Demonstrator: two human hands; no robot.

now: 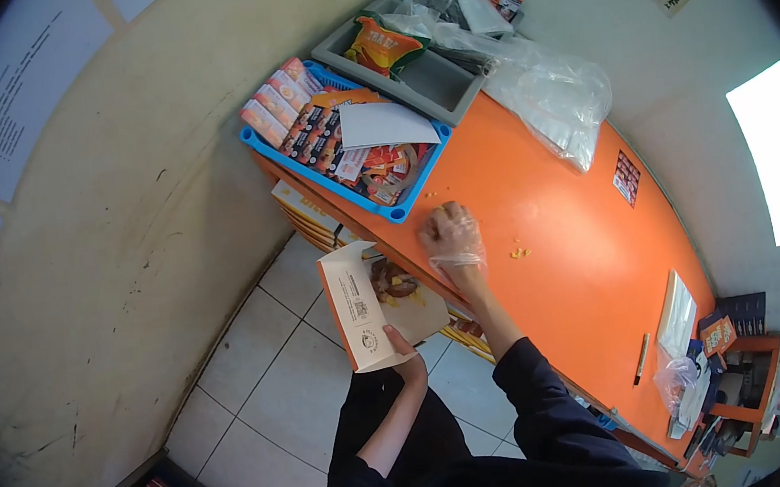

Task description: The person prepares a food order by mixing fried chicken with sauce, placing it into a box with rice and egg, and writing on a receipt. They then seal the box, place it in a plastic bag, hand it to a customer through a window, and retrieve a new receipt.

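My left hand (405,357) is wrapped round the lower edge of an open cardboard box (355,310), held beside the table's edge. Inside the box lies some brown and yellow food (394,281). My right hand (452,234), in a clear plastic glove, rests on the orange table (569,290) with its fingers curled in. What its fingers hold, if anything, is hidden. Yellow crumbs (520,254) lie on the table to the right of this hand.
A blue basket (336,188) of packets and small boxes stands at the table's far left corner. Behind it are a grey tray (459,91) and plastic bags (555,90). A pen (642,359) and a plastic-wrapped stack (676,321) lie at the right.
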